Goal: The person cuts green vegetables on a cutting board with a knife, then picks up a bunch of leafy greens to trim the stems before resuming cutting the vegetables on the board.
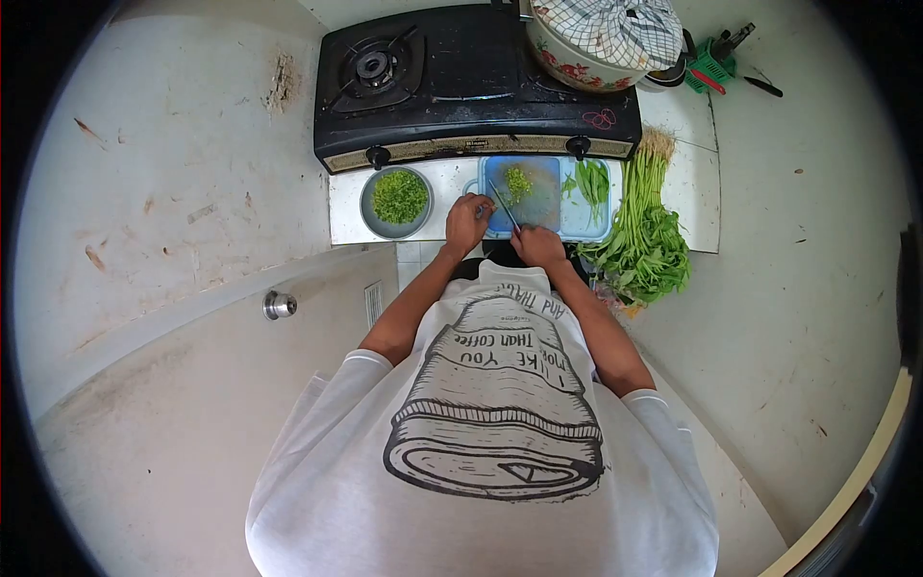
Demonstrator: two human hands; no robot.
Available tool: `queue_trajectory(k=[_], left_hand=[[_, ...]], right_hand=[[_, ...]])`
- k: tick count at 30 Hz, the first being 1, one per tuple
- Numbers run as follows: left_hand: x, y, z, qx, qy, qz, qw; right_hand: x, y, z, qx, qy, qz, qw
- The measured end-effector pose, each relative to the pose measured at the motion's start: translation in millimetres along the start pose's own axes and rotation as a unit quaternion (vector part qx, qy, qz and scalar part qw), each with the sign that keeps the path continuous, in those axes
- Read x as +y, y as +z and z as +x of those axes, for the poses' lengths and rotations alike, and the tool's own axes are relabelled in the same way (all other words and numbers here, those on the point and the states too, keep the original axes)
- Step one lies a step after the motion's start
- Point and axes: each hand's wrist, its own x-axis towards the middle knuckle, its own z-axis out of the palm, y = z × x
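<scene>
A knife (pixel 504 204) is in my right hand (pixel 540 246), its blade slanting up and left over the blue chopping board (pixel 544 213). My left hand (pixel 467 223) is closed at the board's left edge, close to the blade. Whatever its fingers may hold is too small to make out. Just beyond the knife tip lies a small heap of chopped greens (pixel 517 183). Several whole green leaves (pixel 592 185) rest at the right end of the board.
Left of the board stands a grey bowl (pixel 366 213) of chopped greens (pixel 399 196). A large bundle of leafy greens (pixel 646 231) with roots lies at the right. Behind are a black gas stove (pixel 471 72), a cloth-covered flowered pot (pixel 586 72) and a green utensil basket (pixel 710 65).
</scene>
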Motion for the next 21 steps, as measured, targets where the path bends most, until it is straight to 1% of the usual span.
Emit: queue_trajectory(k=[2,5,11,14,17,21], left_hand=[[3.4,-3.1,0.4,-0.009,-0.008,0.004,1.0],[1.4,-2.2,0.6,-0.003,0.007,0.003,1.0],[2.6,-3.1,0.1,0.002,0.009,-0.013,1.0],[-0.6,-2.5,-0.4,0.001,0.016,-0.009,1.0],[-1.4,-1.7,-0.5,-0.004,0.004,-0.014,1.0],[-6.1,0.7,0.1,-0.003,0.014,-0.007,1.0]], right_hand=[[-3.7,-5.4,-0.7,-0.004,0.006,0.011,1.0],[-4.6,1.1,4.0,0.01,-0.005,0.03,0.999],[-6.9,4.5,1.4,0.03,-0.009,0.032,0.999],[-6.0,7.8,3.3,0.012,-0.01,0.03,0.999],[-6.5,7.9,3.5,0.01,-0.01,0.015,1.0],[-8.1,8.9,11.2,0.023,-0.021,0.022,0.999]])
